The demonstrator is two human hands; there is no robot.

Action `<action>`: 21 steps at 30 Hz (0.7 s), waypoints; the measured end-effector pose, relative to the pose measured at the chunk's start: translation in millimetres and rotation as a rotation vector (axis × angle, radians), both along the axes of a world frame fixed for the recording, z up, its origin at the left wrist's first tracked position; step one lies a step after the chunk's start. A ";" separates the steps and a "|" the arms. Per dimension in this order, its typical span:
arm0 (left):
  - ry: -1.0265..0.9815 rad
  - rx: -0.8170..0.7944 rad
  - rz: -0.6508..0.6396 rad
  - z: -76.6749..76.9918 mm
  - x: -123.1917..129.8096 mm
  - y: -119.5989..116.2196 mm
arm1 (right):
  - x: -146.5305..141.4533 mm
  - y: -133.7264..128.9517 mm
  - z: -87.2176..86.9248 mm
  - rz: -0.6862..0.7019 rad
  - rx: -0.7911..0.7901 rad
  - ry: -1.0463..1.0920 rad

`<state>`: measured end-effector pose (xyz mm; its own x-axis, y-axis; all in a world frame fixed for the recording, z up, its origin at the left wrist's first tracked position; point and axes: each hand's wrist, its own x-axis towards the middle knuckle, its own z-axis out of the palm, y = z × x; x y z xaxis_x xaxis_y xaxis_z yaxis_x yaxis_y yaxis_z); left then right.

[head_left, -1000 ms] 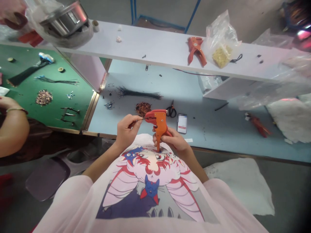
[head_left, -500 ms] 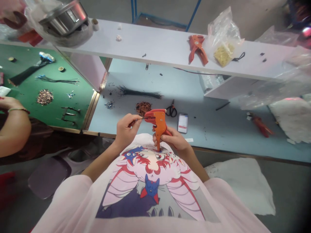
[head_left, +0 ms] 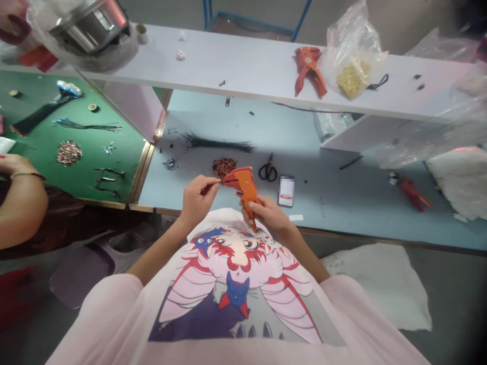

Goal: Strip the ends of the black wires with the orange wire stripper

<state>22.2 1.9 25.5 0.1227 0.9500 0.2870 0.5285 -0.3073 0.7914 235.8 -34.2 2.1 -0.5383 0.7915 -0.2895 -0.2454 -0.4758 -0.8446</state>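
The left hand has a narrow pinch grip on a thin dark wire, held close to its end. This short hold appears to keep the wire steady where it meets the mouth of the orange wire stripper. Whether the wire enters the mouth cannot be confirmed from this view. The right hand has a full, closed grip around the stripper's handles, with the tool's head tilted up and toward the wire, which presents the mouth to the left hand.

The stripper is held above the front edge of the pale blue tabletop. Just beyond it lies a heap of short copper-coloured wire pieces, with a bundle of long dark wires farther out. To the stripper's right are black-handled scissors and a blurred card. Well beyond it, a second orange wire stripper rests on a white shelf. Far to its left, a co-worker's hand rests at a green mat.
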 end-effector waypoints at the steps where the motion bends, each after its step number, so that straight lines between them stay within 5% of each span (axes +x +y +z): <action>1: -0.002 -0.023 0.008 -5.5 0.7 2.1 | -1.3 1.8 -4.0 -0.009 -0.011 0.005; 12: -0.003 -0.241 0.074 -73.8 5.2 18.2 | -15.0 16.1 -46.5 -0.111 -0.340 0.029; 16: -0.008 -0.250 0.104 -80.1 4.9 19.9 | -12.3 17.5 -56.7 -0.100 -0.371 0.137; 21: -0.139 -0.244 0.164 -67.3 2.1 17.0 | -0.4 10.5 -55.2 -0.101 -0.300 0.201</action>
<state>24.3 18.9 -41.8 -0.0619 0.9967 0.0518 0.4371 -0.0196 0.8992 235.4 -23.7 -53.1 -0.5316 0.7394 -0.4132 -0.4500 -0.6598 -0.6018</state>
